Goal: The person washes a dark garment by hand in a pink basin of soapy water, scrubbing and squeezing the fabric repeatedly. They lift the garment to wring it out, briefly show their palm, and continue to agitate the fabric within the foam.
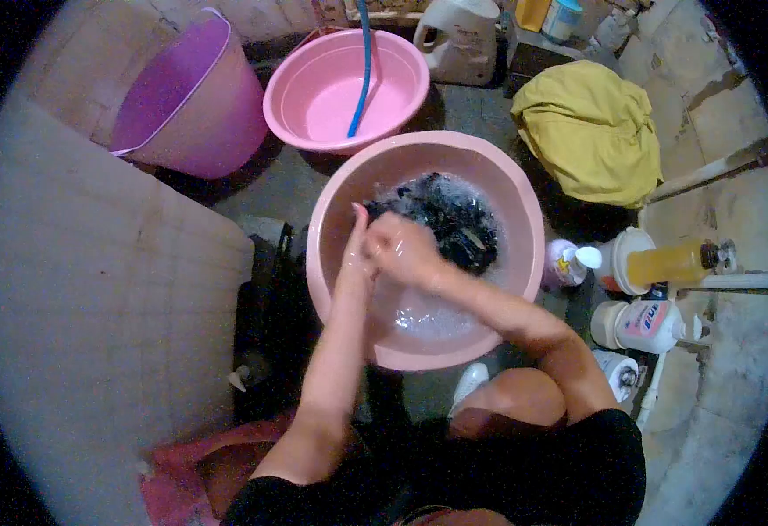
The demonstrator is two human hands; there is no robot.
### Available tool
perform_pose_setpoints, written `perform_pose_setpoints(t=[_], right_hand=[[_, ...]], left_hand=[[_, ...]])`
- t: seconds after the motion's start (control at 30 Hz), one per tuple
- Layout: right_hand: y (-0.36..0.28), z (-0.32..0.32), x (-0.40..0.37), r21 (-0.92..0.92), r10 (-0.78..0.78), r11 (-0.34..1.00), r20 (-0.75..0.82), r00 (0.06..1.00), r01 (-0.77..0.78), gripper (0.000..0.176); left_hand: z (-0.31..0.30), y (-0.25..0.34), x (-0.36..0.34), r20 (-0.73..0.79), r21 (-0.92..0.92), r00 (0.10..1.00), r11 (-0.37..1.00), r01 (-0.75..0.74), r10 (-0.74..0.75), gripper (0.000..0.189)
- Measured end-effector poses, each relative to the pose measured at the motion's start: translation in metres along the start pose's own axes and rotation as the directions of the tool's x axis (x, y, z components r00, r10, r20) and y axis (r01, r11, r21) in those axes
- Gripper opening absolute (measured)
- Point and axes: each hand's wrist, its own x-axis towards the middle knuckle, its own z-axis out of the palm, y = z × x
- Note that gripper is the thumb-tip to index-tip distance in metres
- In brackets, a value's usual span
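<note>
A wide pink basin [318, 285] holds soapy water and a bunched, wet dark cloth [467, 223]. Over the left side of the basin, my left hand [359, 250] is raised with one digit stretched upward; its other fingers are hidden behind my right hand. My right hand [399, 250] is closed in a fist and pressed against the left one. An end of the dark cloth reaches up to the two hands, and the fist is around part of it. Foam [432, 324] floats near the basin's front side.
Behind stand a second pink basin [289, 114] with a blue hose [364, 79] in it, a purple bucket [235, 114] and a jug [458, 44]. At right are a yellow cloth heap [590, 131], a pump bottle [566, 263] and a bottle of yellow liquid [669, 263]. A pale wall [121, 289] bounds the left.
</note>
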Motion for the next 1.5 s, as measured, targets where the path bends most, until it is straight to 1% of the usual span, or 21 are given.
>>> perform_pose_setpoints(t=[0.07,0.13,0.23,0.27,0.33,0.43,0.5,0.57,0.63,0.73,0.77,0.87,1.03,1.07,1.1,1.2,1.27,1.3,1.37,1.43,1.5], right_hand=[[-0.046,-0.011,-0.020,0.177,-0.169,0.965,-0.141,0.975,0.192,0.010],[-0.021,0.015,-0.005,0.189,-0.332,0.900,-0.290,0.898,0.394,0.011],[0.057,0.014,0.027,0.376,0.416,0.868,-0.194,0.889,-0.324,0.019],[0.065,0.017,0.024,0.379,0.422,0.865,-0.192,0.886,-0.329,0.019],[0.063,0.015,0.023,0.243,0.146,0.969,-0.466,0.873,-0.033,0.017],[-0.017,0.018,-0.020,0.334,-0.089,0.916,-0.371,0.925,0.222,0.018],[0.013,0.039,-0.006,0.274,-0.054,0.946,-0.390,0.919,0.172,0.018],[0.068,0.021,0.025,0.393,0.371,0.869,-0.112,0.922,-0.301,0.021],[0.065,0.014,0.025,0.299,0.299,0.930,-0.275,0.914,-0.214,0.021],[0.014,0.030,-0.013,0.360,0.049,0.931,-0.280,0.959,0.057,0.019],[0.000,0.026,-0.022,0.430,-0.043,0.891,-0.236,0.971,0.144,0.018],[0.054,0.028,0.008,0.190,0.197,0.970,-0.253,0.947,-0.151,0.031],[0.142,-0.037,0.023,0.485,0.591,0.798,-0.516,0.621,-0.357,0.041],[0.145,-0.048,0.016,0.465,0.579,0.810,-0.543,0.608,-0.356,0.042],[0.143,-0.060,0.011,0.446,0.565,0.823,-0.574,0.592,-0.353,0.043],[0.150,-0.066,0.005,0.284,0.462,0.887,-0.553,0.694,-0.364,0.037],[0.150,-0.060,0.000,0.184,0.427,0.903,-0.464,0.776,-0.387,0.033],[0.136,-0.060,-0.005,-0.015,0.394,0.905,-0.349,0.850,-0.425,0.028],[0.120,-0.043,-0.009,-0.180,0.353,0.905,-0.189,0.916,-0.386,0.045],[0.118,0.005,-0.015,-0.324,0.449,0.860,0.113,0.886,-0.394,0.045],[0.129,0.038,-0.030,-0.583,0.275,0.811,0.323,0.906,-0.038,0.042]], left_hand=[[-0.009,0.005,-0.004,0.325,0.012,0.945,0.999,-0.046,0.039,0.053],[-0.080,-0.008,0.063,-0.017,0.183,0.991,0.975,-0.125,0.130,0.046],[-0.017,-0.049,0.016,-0.225,-0.107,0.948,0.961,-0.255,0.226,0.033],[0.007,-0.052,0.013,-0.191,-0.151,0.958,0.958,-0.244,0.213,0.033],[0.011,-0.048,0.007,-0.059,-0.263,0.980,0.944,-0.198,0.189,0.032],[0.005,-0.054,0.000,-0.027,-0.164,0.973,0.960,-0.229,0.228,0.032],[0.008,-0.061,-0.001,-0.110,-0.190,0.980,0.964,-0.183,0.165,0.032],[0.012,-0.062,0.001,-0.184,-0.206,0.977,0.967,-0.148,0.110,0.031],[0.000,-0.067,0.010,-0.160,-0.225,0.987,0.973,-0.057,0.021,0.029],[-0.014,-0.070,0.007,0.203,0.082,0.867,0.875,-0.478,0.455,0.026],[-0.012,-0.068,0.008,0.126,-0.003,0.917,0.925,-0.380,0.378,0.029],[-0.007,-0.059,0.014,-0.042,-0.279,0.996,0.956,-0.093,0.085,0.038],[0.036,-0.003,-0.020,-0.093,0.194,0.920,0.913,-0.359,0.381,0.065],[0.029,0.011,-0.021,0.077,0.353,0.928,0.860,-0.368,0.366,0.066],[0.023,0.010,-0.018,-0.146,0.601,0.876,0.744,-0.291,0.461,0.060],[-0.020,0.022,-0.004,-0.117,0.874,0.918,0.479,-0.085,0.378,0.045],[-0.033,0.021,0.002,0.179,0.978,0.896,0.030,-0.208,0.406,0.033],[-0.033,0.017,0.001,0.173,0.979,0.897,0.030,-0.203,0.406,0.033],[-0.019,0.006,0.000,0.121,0.855,0.989,-0.515,-0.059,0.088,0.033],[0.021,-0.020,-0.023,0.079,0.620,0.978,-0.778,0.105,0.194,0.043],[-0.015,-0.064,0.007,0.338,0.460,0.925,-0.888,-0.003,0.172,0.039]])
